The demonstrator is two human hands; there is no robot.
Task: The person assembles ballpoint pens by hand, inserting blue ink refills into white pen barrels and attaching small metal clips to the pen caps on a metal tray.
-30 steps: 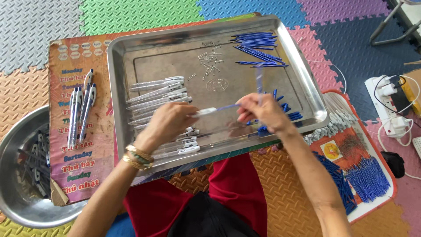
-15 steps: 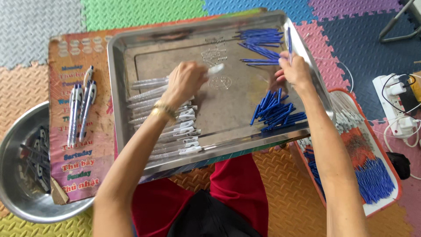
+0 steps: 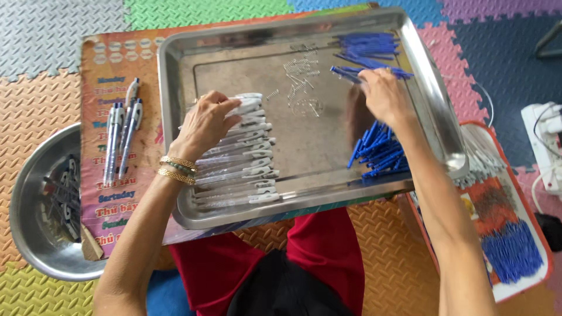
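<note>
A large steel tray point(image 3: 175, 70) is seen filling the middle of the frame. The left hand point(image 3: 205, 123) is laid at centre left on a row of clear pen barrels with white clips point(image 3: 243, 158), its fingers point(image 3: 225, 105) curled down onto the topmost barrel. The right hand point(image 3: 383, 93) is placed at upper right, its fingers pinched narrowly on a blue refill point(image 3: 345, 73) from the blue refills point(image 3: 369, 44) near the tray's top edge. More blue parts point(image 3: 380, 153) are heaped below that wrist. Small springs point(image 3: 301, 70) are scattered at the tray's upper middle. Finished pens point(image 3: 120, 137) are laid left of the tray, beside a round steel bowl point(image 3: 29, 193).
</note>
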